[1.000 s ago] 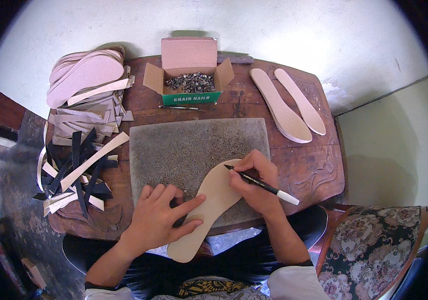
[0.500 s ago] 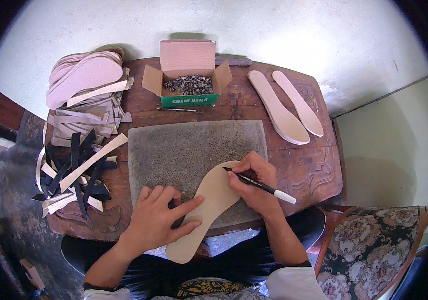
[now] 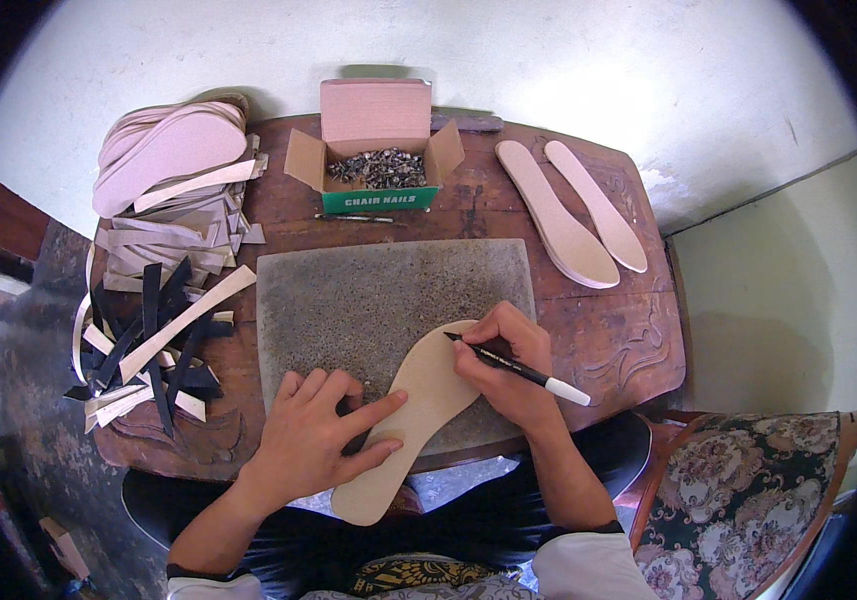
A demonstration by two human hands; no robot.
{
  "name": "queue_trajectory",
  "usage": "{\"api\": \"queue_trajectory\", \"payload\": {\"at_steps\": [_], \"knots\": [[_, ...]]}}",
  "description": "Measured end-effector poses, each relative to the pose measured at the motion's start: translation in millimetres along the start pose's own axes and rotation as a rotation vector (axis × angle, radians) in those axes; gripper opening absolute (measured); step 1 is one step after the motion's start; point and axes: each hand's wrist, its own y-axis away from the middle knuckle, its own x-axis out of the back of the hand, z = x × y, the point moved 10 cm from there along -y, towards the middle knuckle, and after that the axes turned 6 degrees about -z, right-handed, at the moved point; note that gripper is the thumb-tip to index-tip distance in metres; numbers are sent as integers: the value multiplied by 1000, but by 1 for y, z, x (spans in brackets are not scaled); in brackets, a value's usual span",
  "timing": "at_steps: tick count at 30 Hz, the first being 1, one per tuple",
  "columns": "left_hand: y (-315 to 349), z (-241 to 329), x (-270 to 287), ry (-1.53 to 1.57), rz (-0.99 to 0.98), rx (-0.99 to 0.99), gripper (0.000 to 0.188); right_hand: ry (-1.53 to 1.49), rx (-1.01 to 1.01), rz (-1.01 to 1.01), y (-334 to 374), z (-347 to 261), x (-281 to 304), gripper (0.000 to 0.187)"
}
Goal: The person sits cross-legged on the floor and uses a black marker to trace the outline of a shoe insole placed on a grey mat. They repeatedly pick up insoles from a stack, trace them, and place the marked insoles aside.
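- Wooden bench (image 3: 639, 345), dark and carved, carries everything; listing runs from its left edge to its right.
- Far left corner: stack of pinkish sole blanks (image 3: 164, 150), with pale strips (image 3: 184, 215) piled just below it.
- Left edge, nearer side: loose heap of black strips (image 3: 154, 345) mixed with pale ones, one long pale strip lying diagonally across the top.
- Bench centre: grey speckled slab (image 3: 379, 300), flat, covering most of the middle.
- Far edge, behind the slab: open cardboard box (image 3: 374, 150) with green front, flaps out, full of small dark nails (image 3: 381, 168).
- Left hand (image 3: 314, 440): flat, fingers spread, palm down at the slab's near-left part, index and middle finger pressing on the tan insole; gripping nothing.
- Tan insole (image 3: 419, 415): lies diagonally, toe end on the slab near its middle-right, heel end hanging past the near edge of the bench over the person's lap.
- Right hand (image 3: 509, 365): fingers closed around black marker (image 3: 514, 368), resting on the insole's toe end; dark tip touches the insole's upper edge, white cap end points toward the bench's right side.
- Far right corner: two pale sole blanks (image 3: 574, 215) side by side, angled, well apart from the hands.
- Off the near right corner: floral upholstered chair (image 3: 739, 490).
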Motion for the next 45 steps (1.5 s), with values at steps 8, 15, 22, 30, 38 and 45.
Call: {"api": "queue_trajectory", "payload": {"at_steps": [8,15,22,30,38,45], "knots": [[0,-1,-1,15,-2,7,53,0,-11,-7,-1,-1,-1,16],[0,0,0,-3,3,2,53,7,-15,-2,0,-1,0,16],[0,-1,-1,13,-8,11,53,7,-16,-7,0,-1,0,16],[0,-2,0,17,-8,8,52,-1,-6,-8,-1,-2,0,16],[0,-1,-1,14,-21,20,52,8,-2,-4,-1,-3,0,16],[2,-1,-1,4,-15,9,53,-231,-129,-4,4,18,-1,15]]}}
